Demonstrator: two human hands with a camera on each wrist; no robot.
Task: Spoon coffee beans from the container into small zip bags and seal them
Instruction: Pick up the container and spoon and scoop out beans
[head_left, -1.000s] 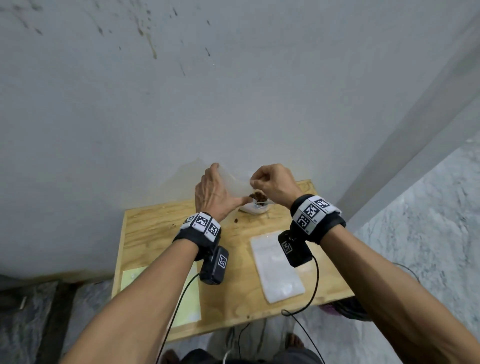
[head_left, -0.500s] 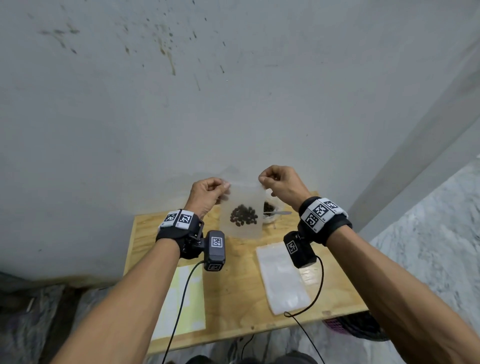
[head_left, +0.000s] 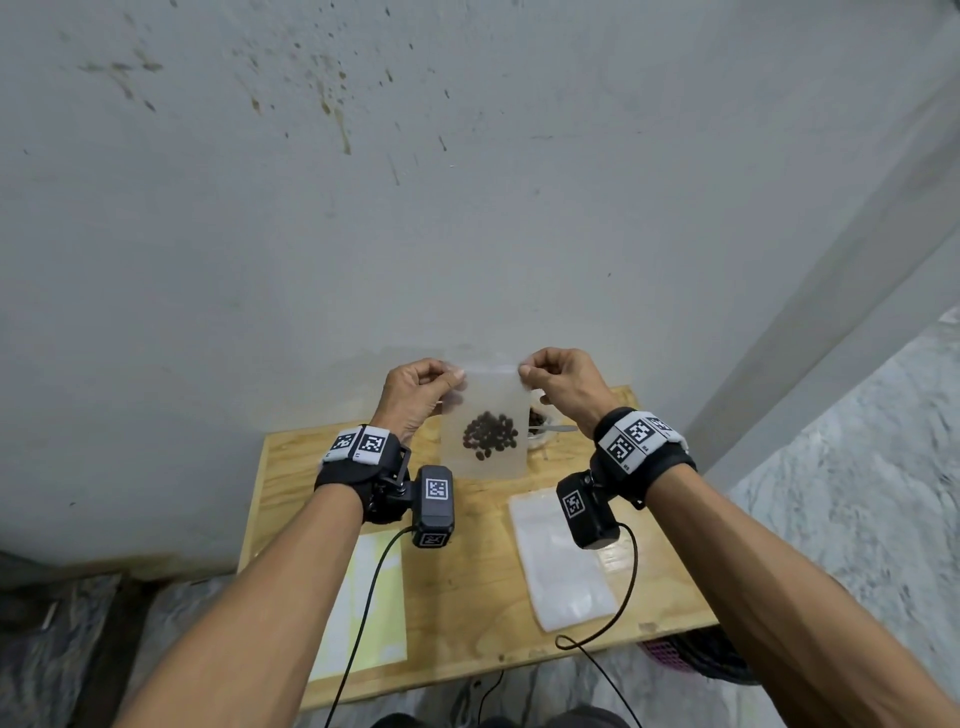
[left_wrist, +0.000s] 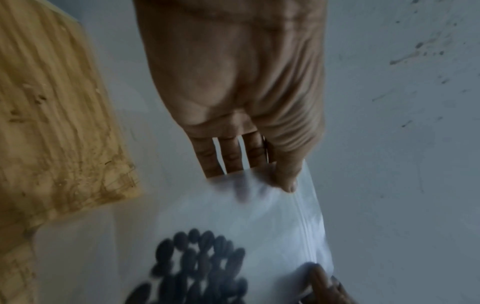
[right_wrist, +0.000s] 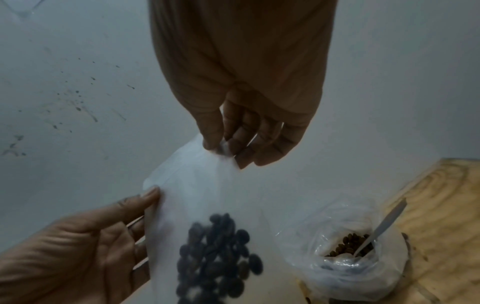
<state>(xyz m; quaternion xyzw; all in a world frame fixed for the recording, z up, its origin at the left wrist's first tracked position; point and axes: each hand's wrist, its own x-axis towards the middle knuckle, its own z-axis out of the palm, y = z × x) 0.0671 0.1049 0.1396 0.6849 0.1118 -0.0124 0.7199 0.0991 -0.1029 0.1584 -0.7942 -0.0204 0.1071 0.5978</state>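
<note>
A person holds a small zip bag (head_left: 485, 415) upright in the air above the far edge of a plywood table (head_left: 467, 597), against a stained grey wall (head_left: 467, 208). The left hand (head_left: 415, 392) pinches the bag's top left corner between thumb and fingers; the right hand (head_left: 563, 384) pinches the top right corner the same way. Dark coffee beans (head_left: 489, 435) sit clustered in the lower half of the bag. Behind it, near the table's far right corner, the container (right_wrist: 358, 255), lined with clear plastic, holds more beans and a metal spoon (right_wrist: 381, 224). A stack of empty bags (head_left: 561, 566) lies toward the right edge, a pale yellow sheet (head_left: 369, 608) by the near left.
</note>
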